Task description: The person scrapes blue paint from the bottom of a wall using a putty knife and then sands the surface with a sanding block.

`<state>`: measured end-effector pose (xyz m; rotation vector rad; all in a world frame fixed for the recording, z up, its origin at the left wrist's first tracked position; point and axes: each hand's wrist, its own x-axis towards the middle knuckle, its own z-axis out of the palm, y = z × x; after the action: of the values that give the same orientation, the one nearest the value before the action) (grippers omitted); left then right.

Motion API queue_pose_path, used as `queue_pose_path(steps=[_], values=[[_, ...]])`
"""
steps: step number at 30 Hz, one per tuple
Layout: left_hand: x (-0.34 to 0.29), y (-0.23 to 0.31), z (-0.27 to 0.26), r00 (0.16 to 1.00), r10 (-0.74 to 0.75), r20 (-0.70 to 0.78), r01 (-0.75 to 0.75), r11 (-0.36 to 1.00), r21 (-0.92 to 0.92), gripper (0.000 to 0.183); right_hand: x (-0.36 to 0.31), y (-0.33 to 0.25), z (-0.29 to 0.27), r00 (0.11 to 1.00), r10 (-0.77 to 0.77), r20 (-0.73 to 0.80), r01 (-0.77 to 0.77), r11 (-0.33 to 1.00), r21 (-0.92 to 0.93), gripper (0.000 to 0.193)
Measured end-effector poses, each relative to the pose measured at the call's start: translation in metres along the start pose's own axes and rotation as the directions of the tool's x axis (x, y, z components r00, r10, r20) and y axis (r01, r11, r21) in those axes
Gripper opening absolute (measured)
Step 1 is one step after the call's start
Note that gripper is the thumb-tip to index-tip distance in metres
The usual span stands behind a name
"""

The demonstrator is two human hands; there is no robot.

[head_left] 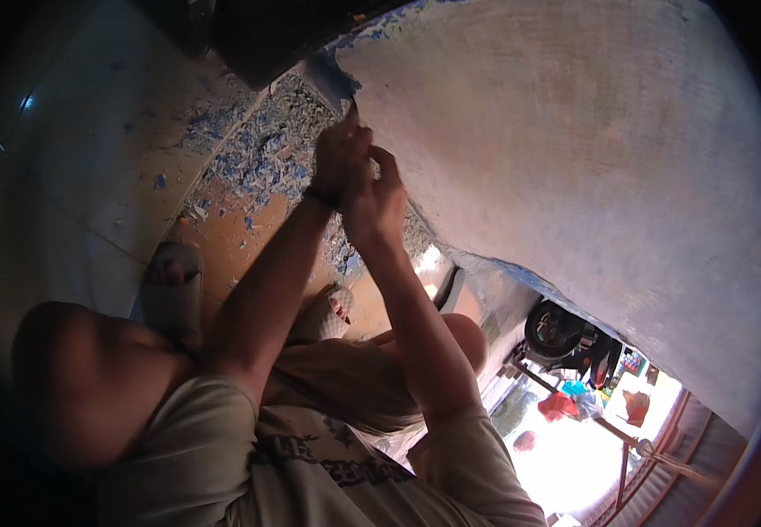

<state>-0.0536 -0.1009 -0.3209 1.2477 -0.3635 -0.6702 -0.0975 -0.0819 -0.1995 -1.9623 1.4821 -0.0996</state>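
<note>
My left hand (338,162), with a dark band at the wrist, is closed beside the lower part of a pale wall (556,167). A thin dark blade-like tool (351,109) juts from its far side, its tip close to the wall; its handle is hidden. Against it presses my right hand (375,206), fingers bent and closed; whether they also grip the tool is hidden. Below both hands, blue and grey paint flakes (266,154) lie thickly on the tiled floor (244,230) along the wall.
A large dark object (266,39) stands at the far end of the wall. My sandalled feet (332,312) rest on the tiles close to the flakes. At the lower right, beyond the wall's edge, are a motorcycle (561,334) and a bright opening with hanging bags (559,406).
</note>
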Motion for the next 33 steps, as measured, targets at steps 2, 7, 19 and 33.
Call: queue_pose_path(steps=[2, 7, 19, 33], values=[[-0.002, 0.019, -0.006, 0.995, -0.064, 0.077, 0.070, 0.994, -0.082, 0.033, -0.004, -0.002, 0.001, 0.999, -0.028, -0.035, 0.027, 0.999, -0.035, 0.044], [0.001, 0.033, -0.006, 0.996, 0.017, 0.085, -0.025, 0.995, 0.101, 0.037, -0.015, 0.005, -0.001, 0.959, -0.282, -0.034, 0.281, 0.959, -0.030, 0.042], [0.017, 0.028, -0.020, 0.992, -0.096, 0.081, 0.101, 0.993, -0.057, 0.031, -0.002, -0.014, 0.005, 0.997, -0.083, -0.002, 0.083, 0.996, -0.036, 0.048], [0.013, 0.031, -0.012, 0.990, 0.136, 0.026, -0.136, 0.990, 0.025, 0.012, -0.010, -0.021, -0.001, 0.995, -0.102, 0.009, 0.100, 0.989, 0.108, 0.035]])
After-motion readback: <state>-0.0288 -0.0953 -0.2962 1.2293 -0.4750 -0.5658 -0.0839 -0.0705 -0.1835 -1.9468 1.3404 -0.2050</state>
